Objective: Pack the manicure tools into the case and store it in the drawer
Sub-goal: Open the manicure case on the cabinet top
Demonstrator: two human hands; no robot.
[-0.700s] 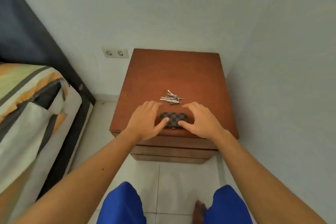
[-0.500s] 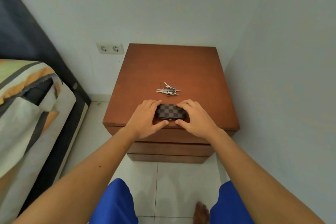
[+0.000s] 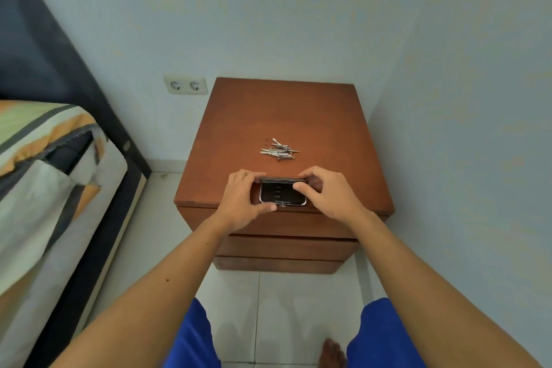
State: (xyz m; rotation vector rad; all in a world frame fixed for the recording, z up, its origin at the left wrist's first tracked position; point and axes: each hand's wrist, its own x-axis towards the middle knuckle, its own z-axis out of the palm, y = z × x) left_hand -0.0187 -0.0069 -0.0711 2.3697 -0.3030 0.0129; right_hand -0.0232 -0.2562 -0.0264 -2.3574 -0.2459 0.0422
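Both grips (image 3: 242, 203) (image 3: 325, 193) are holding the case (image 3: 282, 194) open | tools (image 3: 279, 150) are lying unpacked on bench (image 3: 298, 110) | drawer (image 3: 283, 222) is staying unopened

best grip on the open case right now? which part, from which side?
Hold the case by its short left and right ends, one hand per side, as the left hand and right hand do. It lies flat at the nightstand front edge, lid raised at the far side, so the end grip probably leaves the dark interior free for the tools.
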